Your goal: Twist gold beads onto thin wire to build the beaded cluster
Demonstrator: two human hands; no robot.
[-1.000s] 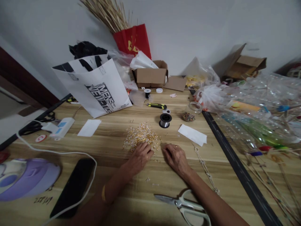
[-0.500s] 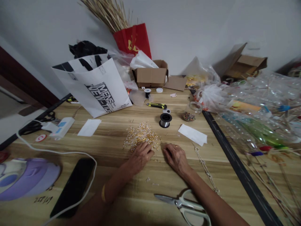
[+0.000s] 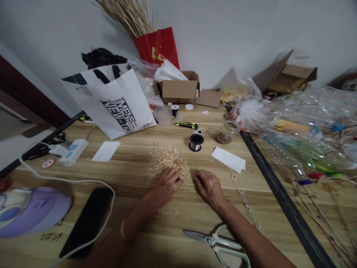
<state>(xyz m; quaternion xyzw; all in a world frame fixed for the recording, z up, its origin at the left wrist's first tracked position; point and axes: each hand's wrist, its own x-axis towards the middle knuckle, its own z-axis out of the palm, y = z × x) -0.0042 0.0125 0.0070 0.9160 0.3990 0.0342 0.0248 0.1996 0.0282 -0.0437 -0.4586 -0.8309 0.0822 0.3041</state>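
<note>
A loose pile of small gold and clear beads (image 3: 169, 158) lies on the wooden table. My left hand (image 3: 166, 184) rests at its near edge, fingers curled down and closed; whatever may be in them is hidden. To its right, apart from the pile, my right hand (image 3: 208, 186) lies on the tabletop with its fingers bent inward and their tips hidden. A short row of tiny gold pieces (image 3: 184, 190) sits between the hands. Scissors with pale handles (image 3: 213, 241) lie partly open beside my right forearm. A beaded chain (image 3: 244, 199) stretches out right of that forearm.
Beyond the pile stand a wire spool (image 3: 196, 143), a yellow-black utility knife (image 3: 185, 125) and a glass jar of beads (image 3: 224, 137). White paper (image 3: 229, 159) lies at right. A phone (image 3: 87, 221) and white cable (image 3: 83, 181) are at left. Plastic bottles (image 3: 301, 137) crowd the far right.
</note>
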